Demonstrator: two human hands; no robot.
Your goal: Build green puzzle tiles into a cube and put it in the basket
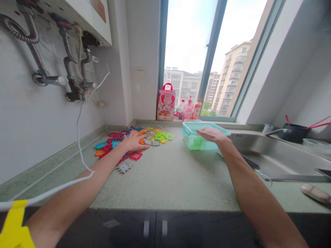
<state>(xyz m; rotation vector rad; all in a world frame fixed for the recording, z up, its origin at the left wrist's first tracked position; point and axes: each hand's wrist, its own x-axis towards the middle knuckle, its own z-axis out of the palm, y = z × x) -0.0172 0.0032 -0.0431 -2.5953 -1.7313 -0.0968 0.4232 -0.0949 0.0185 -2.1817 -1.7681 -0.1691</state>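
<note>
My left hand lies flat, fingers stretched out, on a heap of coloured plastic building tiles on the green counter. A grey tile lies apart at the heap's near edge. My right hand hovers over a clear teal plastic box, palm down, fingers bent over the opening; whether it holds anything I cannot make out. A green piece shows through the box wall.
A steel sink sits right of the box, with a tap. A red-handled bag and bottles stand on the window sill. Pipes and a white cable hang on the left wall. A dark pot stands far right.
</note>
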